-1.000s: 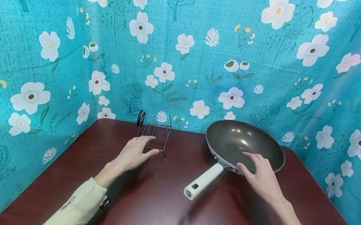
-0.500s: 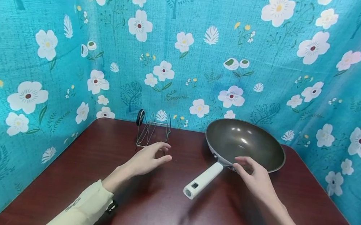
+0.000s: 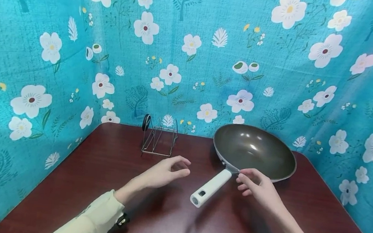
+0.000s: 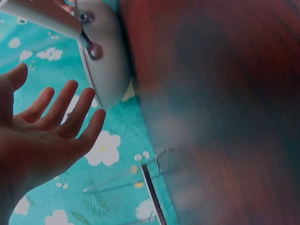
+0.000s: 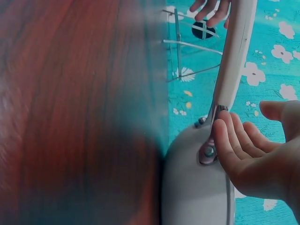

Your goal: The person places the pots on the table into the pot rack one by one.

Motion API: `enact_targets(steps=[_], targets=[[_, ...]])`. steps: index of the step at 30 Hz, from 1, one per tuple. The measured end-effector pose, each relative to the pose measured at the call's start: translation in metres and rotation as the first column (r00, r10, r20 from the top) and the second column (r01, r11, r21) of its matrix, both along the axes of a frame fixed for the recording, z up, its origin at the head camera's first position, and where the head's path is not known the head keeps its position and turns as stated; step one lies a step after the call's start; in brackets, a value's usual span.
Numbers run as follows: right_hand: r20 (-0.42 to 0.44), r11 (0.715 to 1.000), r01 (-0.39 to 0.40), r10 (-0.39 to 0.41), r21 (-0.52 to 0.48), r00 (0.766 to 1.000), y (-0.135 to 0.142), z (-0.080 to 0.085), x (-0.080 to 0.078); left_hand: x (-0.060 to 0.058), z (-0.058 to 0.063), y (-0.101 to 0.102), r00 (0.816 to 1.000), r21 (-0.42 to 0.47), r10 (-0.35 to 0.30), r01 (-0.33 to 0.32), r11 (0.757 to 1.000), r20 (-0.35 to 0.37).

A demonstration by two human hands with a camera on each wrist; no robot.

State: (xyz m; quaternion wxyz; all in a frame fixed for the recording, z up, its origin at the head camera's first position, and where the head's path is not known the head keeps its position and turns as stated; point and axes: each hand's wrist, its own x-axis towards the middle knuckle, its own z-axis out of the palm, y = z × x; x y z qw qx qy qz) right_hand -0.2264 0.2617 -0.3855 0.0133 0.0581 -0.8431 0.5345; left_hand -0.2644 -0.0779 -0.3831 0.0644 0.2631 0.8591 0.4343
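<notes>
A frying pan [image 3: 253, 153] with a dark inside and a white handle [image 3: 211, 188] rests on the table, its handle slanting toward the front left. My right hand [image 3: 261, 191] is by the root of the handle, fingers loosely bent and thumb apart. In the right wrist view its fingertips lie close to the metal bracket [image 5: 208, 150]; whether they touch it I cannot tell. To the left of the handle, my left hand [image 3: 162, 172] hovers above the table with nothing in it. The left wrist view shows its fingers [image 4: 56, 105] spread and relaxed.
Behind my left hand stands a wire rack [image 3: 156, 153] with a black round part [image 3: 146, 122] at its left top. The dark red wooden table [image 3: 107, 169] meets a blue flowered cloth [image 3: 190, 72] at the back and both sides.
My left hand has moved right and toward me, away from the rack to nearer the handle. My right hand has come down and slightly left from over the pan to the handle's root.
</notes>
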Motion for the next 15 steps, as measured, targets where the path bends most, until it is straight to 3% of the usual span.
enact_targets(steps=[9,15], targets=[[0.133,0.989,-0.015,0.035,-0.15,0.991,-0.008,-0.008,0.004,0.01,0.001,0.014,0.996,0.079,-0.064,0.059,0.995,0.066],[0.221,0.955,-0.013,0.081,-0.295,0.972,-0.012,-0.015,0.005,0.012,0.0,0.023,0.974,0.218,-0.123,0.081,0.973,0.188]])
